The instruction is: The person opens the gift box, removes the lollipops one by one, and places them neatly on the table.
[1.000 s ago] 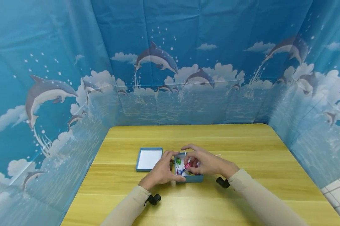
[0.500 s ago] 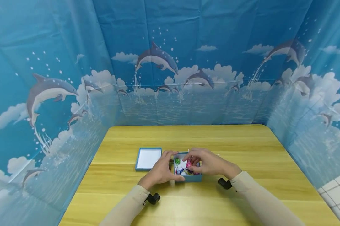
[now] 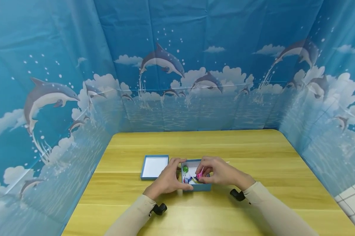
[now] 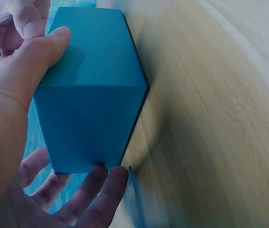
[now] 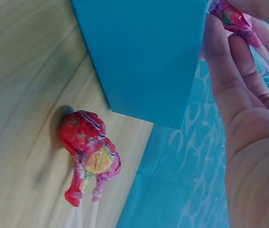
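My left hand [image 3: 167, 178] holds the blue box [image 3: 201, 187] at its left end, thumb on the near side and fingers at the far side. The left wrist view shows the thumb against one blue face of the box [image 4: 94, 52]. Over the right part of the box, my right hand [image 3: 217, 171] pinches a pink-wrapped lollipop [image 3: 199, 175]. In the right wrist view, that lollipop [image 5: 232, 19] lies between thumb and fingers, its white stick running back along the palm. Inside the box, a green lollipop [image 3: 185, 169] lies at the left, with blue-wrapped candy [image 3: 187, 179] nearer the front.
A shallow blue lid [image 3: 155, 166], white inside, lies left of the box on the yellow wooden table [image 3: 183, 213]. Beside the box's right end lie a red lollipop [image 5: 82, 133], a yellow one [image 5: 100, 161] and a pink one [image 5: 110, 172]. A dolphin-print curtain [image 3: 177, 111] surrounds the table.
My right hand has shifted slightly right and toward me. The pink lollipop is lower in the box, and its stick no longer points up above the fingers. My left hand stays on the box.
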Action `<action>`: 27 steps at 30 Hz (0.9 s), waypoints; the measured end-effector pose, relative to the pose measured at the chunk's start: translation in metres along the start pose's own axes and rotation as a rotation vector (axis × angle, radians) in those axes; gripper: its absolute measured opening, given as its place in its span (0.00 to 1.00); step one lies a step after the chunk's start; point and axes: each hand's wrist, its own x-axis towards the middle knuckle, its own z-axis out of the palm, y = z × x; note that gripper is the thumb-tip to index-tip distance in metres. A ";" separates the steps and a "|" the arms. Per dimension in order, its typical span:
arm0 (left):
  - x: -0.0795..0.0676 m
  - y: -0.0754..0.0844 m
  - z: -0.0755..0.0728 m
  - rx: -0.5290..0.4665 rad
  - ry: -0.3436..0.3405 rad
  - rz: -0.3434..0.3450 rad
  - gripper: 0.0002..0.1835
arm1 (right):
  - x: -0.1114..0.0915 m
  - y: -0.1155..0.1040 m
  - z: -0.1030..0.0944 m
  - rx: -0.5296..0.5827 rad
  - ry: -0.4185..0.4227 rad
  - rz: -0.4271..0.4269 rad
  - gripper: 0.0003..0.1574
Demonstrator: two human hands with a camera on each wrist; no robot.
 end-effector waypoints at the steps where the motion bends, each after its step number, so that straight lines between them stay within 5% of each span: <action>1: 0.000 0.000 0.000 0.002 -0.002 0.000 0.62 | -0.001 0.000 0.000 0.001 0.001 -0.001 0.08; 15: 0.000 0.001 -0.002 0.015 -0.009 0.001 0.62 | -0.016 0.004 -0.008 -0.147 0.099 -0.046 0.16; 27: 0.001 -0.002 -0.001 0.007 0.000 -0.001 0.63 | -0.038 0.017 -0.013 -0.180 0.219 -0.050 0.14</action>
